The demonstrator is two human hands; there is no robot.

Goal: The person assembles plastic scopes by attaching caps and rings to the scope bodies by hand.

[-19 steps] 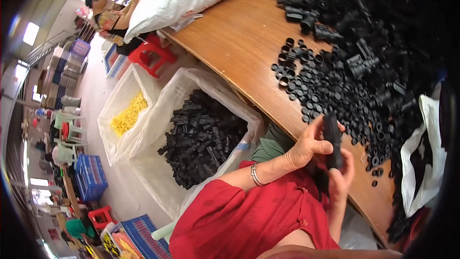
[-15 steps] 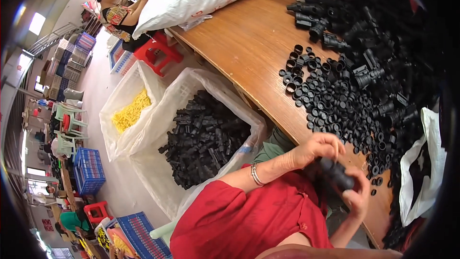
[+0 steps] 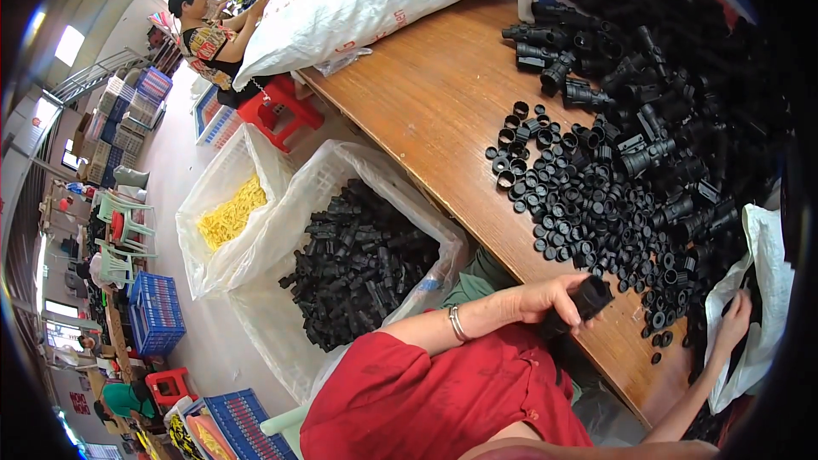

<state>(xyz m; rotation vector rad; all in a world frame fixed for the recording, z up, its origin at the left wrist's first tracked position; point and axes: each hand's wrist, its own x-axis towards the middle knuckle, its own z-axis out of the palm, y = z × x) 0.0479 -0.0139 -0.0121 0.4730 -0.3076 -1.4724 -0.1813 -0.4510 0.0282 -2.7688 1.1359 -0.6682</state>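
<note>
My left hand (image 3: pixel 544 300), with a metal bracelet at the wrist, is closed around a black plastic tube-like part (image 3: pixel 591 295) by the table's near edge. The part looks like a small flashlight or scope body. Reaching to the far right, my right hand (image 3: pixel 734 322) is at the mouth of a white woven sack (image 3: pixel 763 238). Its fingers are partly hidden there, so what they touch does not show. Between the hands lies a spread of small black rings and caps (image 3: pixel 588 204). Larger black tubular parts (image 3: pixel 652 153) are heaped beyond them.
A full white sack (image 3: pixel 383 0) lies across the far end of the wooden table (image 3: pixel 426 119). Left of the table stand a lined bin of black parts (image 3: pixel 366 255) and one of yellow pieces (image 3: pixel 232 213). A person (image 3: pixel 209 43) sits near a red stool (image 3: pixel 281 115).
My right hand has let go of the black part and moved right to the white sack. My left hand now holds the part alone, slightly lower.
</note>
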